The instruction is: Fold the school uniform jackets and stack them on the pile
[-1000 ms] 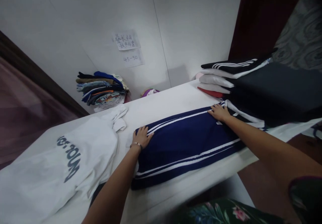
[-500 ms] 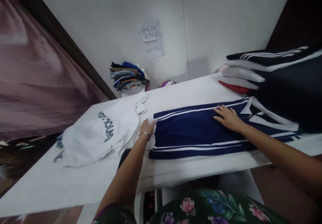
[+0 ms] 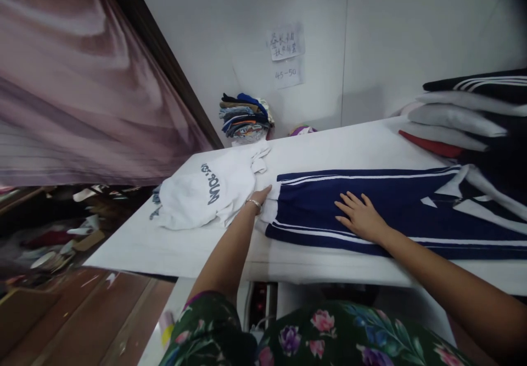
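Observation:
A long navy jacket with white stripes along both sides lies flat on the white-covered table. White pieces and what looks like a zip show toward its right end. My left hand, with a bracelet at the wrist, is at the jacket's left end by a pale edge; its fingers are drawn together on that edge, their undersides hidden. Palm down, my right hand rests on the middle of the jacket with its fingers spread. Just left of my left hand lies a rumpled white shirt with dark lettering.
Folded garments form a stack at the right, partly over the jacket's end. Another pile of folded clothes stands against the back wall near two paper notes. A pink curtain hangs at left, above a cluttered floor.
The view has swung left, so things sit further right. My right hand has slid along the jacket toward its left end and nearer to me. My left hand stays at the left end.

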Demonstrator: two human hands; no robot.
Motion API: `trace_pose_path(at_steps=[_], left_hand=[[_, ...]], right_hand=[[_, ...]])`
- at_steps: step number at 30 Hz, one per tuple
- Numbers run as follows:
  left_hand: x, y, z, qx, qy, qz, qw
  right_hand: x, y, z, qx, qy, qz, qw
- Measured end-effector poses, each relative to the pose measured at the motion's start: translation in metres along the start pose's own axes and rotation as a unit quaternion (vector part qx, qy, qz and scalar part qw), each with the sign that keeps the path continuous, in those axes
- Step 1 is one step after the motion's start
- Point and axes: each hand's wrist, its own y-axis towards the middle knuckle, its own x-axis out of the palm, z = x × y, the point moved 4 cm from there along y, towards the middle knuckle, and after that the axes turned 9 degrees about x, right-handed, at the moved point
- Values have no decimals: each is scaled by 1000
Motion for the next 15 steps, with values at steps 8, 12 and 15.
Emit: trace_pose_path(at_steps=[8,12,15], left_hand=[[17,1,10,-1,-99,-146,984],[11,5,17,48,47,-50,996],[2,7,25,91,100,-8,991]], right_hand=[[0,-2,3,-4,5,16,1000],[-7,4,1,17,23,-23,999],[-17,6,-10,23,57,-30,998]])
